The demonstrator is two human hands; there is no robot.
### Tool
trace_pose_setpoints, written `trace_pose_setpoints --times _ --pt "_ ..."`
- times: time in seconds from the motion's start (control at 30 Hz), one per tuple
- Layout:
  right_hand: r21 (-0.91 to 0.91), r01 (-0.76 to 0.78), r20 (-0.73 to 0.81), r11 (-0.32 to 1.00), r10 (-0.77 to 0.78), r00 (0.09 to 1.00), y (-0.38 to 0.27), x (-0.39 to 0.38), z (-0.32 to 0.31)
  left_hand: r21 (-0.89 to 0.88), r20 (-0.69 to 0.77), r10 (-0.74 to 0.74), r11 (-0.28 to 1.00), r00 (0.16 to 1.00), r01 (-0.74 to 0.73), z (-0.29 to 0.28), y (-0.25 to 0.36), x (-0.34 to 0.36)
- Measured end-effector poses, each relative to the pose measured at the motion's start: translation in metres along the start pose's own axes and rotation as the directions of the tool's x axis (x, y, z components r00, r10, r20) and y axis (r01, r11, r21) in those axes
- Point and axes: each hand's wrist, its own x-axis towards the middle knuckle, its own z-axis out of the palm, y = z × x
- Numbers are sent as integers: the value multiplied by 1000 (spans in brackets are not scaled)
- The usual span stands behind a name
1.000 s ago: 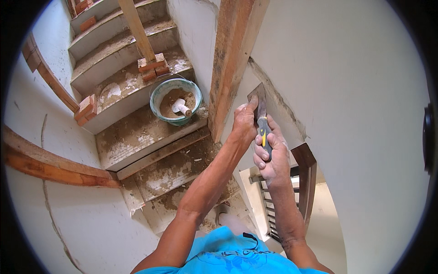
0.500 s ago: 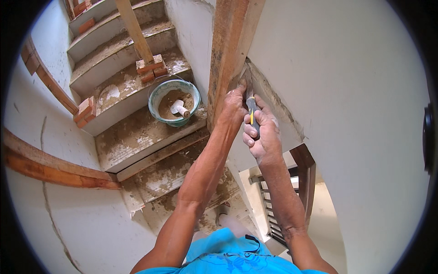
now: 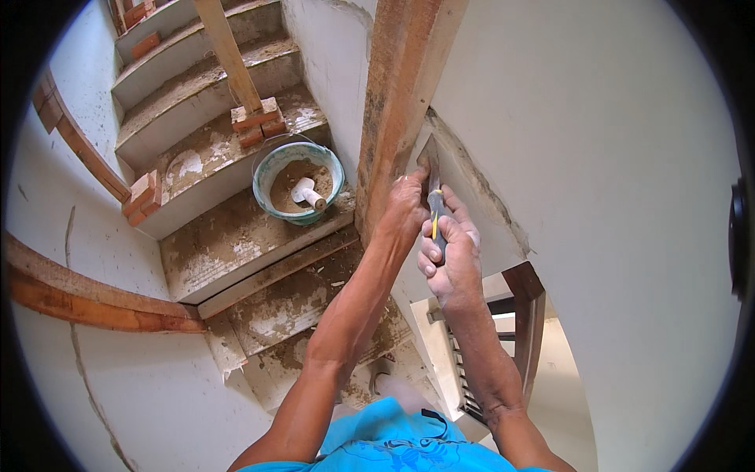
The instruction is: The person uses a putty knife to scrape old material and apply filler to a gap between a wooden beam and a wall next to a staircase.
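A putty knife [image 3: 436,226] with a grey and yellow handle is gripped in my right hand [image 3: 456,259], its triangular metal blade pointing up the wall. The fingers of my left hand [image 3: 406,203] are closed against the blade from the left, and its fingertips are partly hidden there. The blade lies on the pale wall between a wooden board [image 3: 399,102] and a rough, broken plaster edge [image 3: 480,185]. White dust covers the fingers of my right hand.
At left, a teal bucket [image 3: 267,204] of sandy mix with a trowel [image 3: 307,193] in it stands on a dirty stair step [image 3: 212,252]. A wooden post [image 3: 228,55] rests on bricks [image 3: 255,118]. Below my right forearm is a dark railing [image 3: 525,315].
Both hands and the putty knife have shifted slightly down along the wall, and more of the blade now shows. My right hand keeps its grip on the handle.
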Motion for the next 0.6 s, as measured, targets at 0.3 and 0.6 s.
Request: trace_pose_setpoints --times 0.3,0.6 --pt "11 18 19 1000 -18 1000 6 2 -2 -82 -83 -40 996 996 33 6 4 -2" --pt "32 30 48 999 -31 998 2 1 3 50 54 -76 996 996 74 -5 12 6"
